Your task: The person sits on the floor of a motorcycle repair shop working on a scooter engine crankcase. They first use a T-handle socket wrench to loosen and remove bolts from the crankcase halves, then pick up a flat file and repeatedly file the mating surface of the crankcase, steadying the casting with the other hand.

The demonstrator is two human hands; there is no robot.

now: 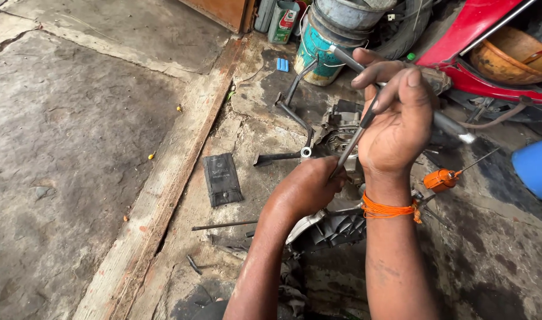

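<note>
Beside the engine case (333, 133), black pouch (222, 179) and teal bucket (319, 50).

- The engine casing (336, 225) is largely hidden behind both forearms.
- The blue drum (537, 169) is cut off by the right edge.
- The thin tool's (355, 137) tip is hidden by the left hand (309, 186).

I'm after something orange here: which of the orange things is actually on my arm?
The orange thread band tied round your right wrist. The orange-handled tool lies on the floor, and the orange bowl sits far right.
</note>
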